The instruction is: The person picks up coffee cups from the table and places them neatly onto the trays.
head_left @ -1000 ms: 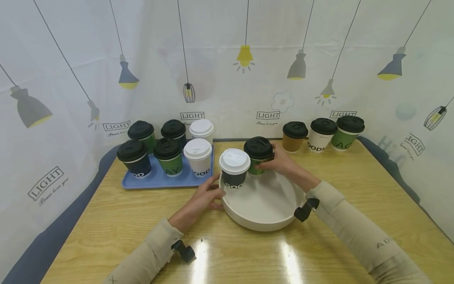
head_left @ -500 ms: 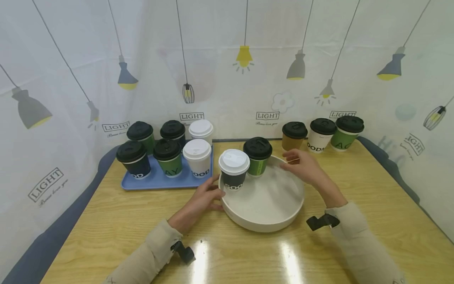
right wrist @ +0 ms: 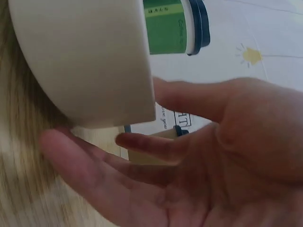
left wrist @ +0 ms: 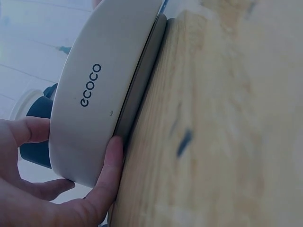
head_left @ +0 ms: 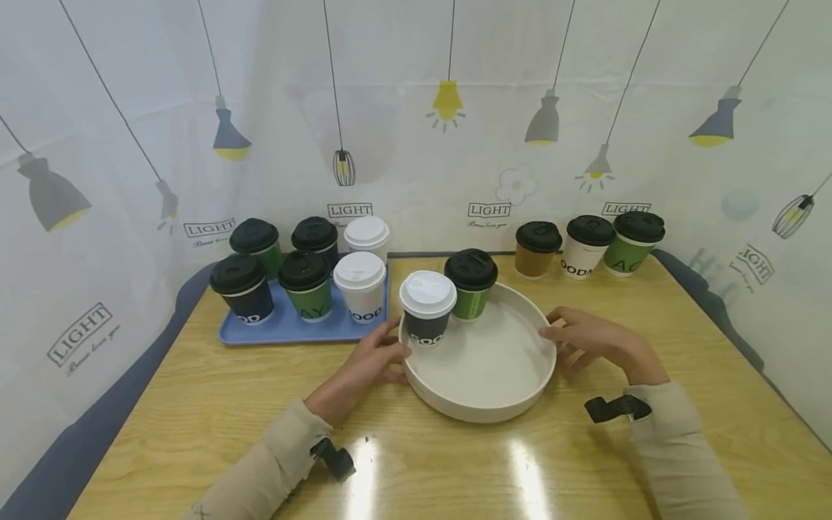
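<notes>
At centre-right, the spread-fingered right hand (head_left: 594, 338) has released the green cup (head_left: 469, 302) into the tray (head_left: 497, 365) the left hand (head_left: 364, 365) grips.

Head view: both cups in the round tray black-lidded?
No, the dark cup in the round tray has a white lid; only the green cup there has a black lid.

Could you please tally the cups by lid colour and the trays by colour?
Black-lidded cups: 8
White-lidded cups: 3
Blue tray: 1
Off-white round tray: 1
Total: 13
</notes>
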Available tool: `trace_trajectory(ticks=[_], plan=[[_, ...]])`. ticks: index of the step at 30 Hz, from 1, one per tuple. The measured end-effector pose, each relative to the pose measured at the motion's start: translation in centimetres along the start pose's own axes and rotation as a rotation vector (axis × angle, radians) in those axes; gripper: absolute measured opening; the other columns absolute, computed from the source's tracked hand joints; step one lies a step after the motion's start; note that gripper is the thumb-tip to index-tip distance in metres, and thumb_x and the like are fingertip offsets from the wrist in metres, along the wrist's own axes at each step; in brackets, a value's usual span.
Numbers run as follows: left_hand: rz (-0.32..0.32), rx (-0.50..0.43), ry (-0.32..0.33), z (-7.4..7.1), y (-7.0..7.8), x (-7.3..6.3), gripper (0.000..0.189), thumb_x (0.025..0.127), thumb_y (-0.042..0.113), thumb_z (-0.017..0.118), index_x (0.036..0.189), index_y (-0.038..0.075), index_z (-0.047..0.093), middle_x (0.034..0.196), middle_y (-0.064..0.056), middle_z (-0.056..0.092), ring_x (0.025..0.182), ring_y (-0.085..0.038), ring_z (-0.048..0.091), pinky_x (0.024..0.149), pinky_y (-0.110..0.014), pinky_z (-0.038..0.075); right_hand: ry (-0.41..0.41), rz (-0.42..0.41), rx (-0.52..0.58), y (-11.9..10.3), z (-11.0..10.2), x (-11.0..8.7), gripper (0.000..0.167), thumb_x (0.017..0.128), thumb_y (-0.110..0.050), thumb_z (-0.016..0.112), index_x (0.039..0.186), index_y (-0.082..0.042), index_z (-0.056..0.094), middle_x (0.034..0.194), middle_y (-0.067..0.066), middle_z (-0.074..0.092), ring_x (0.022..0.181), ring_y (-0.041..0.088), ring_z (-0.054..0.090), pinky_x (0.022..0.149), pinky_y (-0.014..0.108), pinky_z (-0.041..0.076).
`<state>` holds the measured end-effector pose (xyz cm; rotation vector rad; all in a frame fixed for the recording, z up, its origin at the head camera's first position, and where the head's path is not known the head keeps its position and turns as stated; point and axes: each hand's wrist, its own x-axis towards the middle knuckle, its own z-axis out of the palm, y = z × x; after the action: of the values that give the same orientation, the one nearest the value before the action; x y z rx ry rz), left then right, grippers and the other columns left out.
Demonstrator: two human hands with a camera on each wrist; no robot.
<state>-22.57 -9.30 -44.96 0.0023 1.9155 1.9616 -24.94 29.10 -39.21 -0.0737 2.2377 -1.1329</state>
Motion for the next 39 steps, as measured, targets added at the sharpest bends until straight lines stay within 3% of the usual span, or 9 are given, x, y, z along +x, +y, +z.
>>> trace_trajectory(ticks=[5,11,18,25,33,39], plan=[[-0.005,-0.001,-0.014,-0.2,0.0,0.0,0.077,0.093,0.012,0.062,0.163,0.017,0.029,0.15,-0.025,0.045,0.114,-0.031,0.065,0.092,-0.043,0.064,-0.108,0.027,0.023,0.7,-0.4,-0.6,0.072,0.103,-0.035,0.062,0.154,0.0,0.026,0.117,0.019,0.071,0.099,0.03,0.074,0.08,0.049,0.066],[0.005,-0.01,-0.028,-0.3,0.0,0.0,0.078,0.093,0.012,0.063,0.163,0.016,0.029,0.15,-0.026,0.045,0.115,-0.032,0.065,0.094,-0.044,0.064,-0.144,-0.011,0.063,1.0,-0.6,-0.8,0.085,0.098,-0.028,0.071,0.159,-0.002,0.018,0.132,0.025,0.065,0.107,0.032,0.071,0.083,0.049,0.066],[-0.01,-0.009,-0.003,-0.5,0.3,-0.2,0.06,0.097,0.015,0.055,0.154,0.009,0.037,0.138,-0.028,0.056,0.11,-0.03,0.07,0.091,-0.045,0.064,-0.142,-0.039,0.138,1.3,-0.7,-0.4,0.078,0.1,-0.022,0.066,0.158,-0.001,0.018,0.139,0.031,0.057,0.108,0.033,0.07,0.088,0.051,0.065],[-0.028,-0.017,0.028,-0.7,0.5,-0.2,0.038,0.101,0.017,0.048,0.136,0.003,0.045,0.13,-0.027,0.063,0.104,-0.026,0.073,0.091,-0.045,0.065,-0.067,-0.086,0.101,1.4,-1.0,0.2,0.064,0.105,-0.025,0.058,0.155,0.002,0.028,0.143,0.032,0.051,0.112,0.031,0.069,0.092,0.048,0.063],[-0.041,0.003,0.048,-0.8,0.4,-0.1,0.035,0.106,0.02,0.041,0.136,0.001,0.047,0.132,-0.027,0.062,0.103,-0.025,0.072,0.091,-0.044,0.065,0.099,-0.157,0.032,1.3,-0.7,1.9,0.054,0.11,-0.029,0.047,0.146,0.011,0.038,0.138,0.034,0.053,0.107,0.023,0.069,0.09,0.04,0.064],[-0.035,0.016,0.032,-0.8,0.4,0.0,0.044,0.109,0.024,0.042,0.148,0.003,0.042,0.137,-0.027,0.06,0.104,-0.023,0.072,0.092,-0.043,0.064,0.138,-0.191,0.029,1.3,-0.4,2.5,0.057,0.11,-0.029,0.048,0.152,0.009,0.038,0.149,0.035,0.046,0.126,0.037,0.063,0.101,0.042,0.061]])
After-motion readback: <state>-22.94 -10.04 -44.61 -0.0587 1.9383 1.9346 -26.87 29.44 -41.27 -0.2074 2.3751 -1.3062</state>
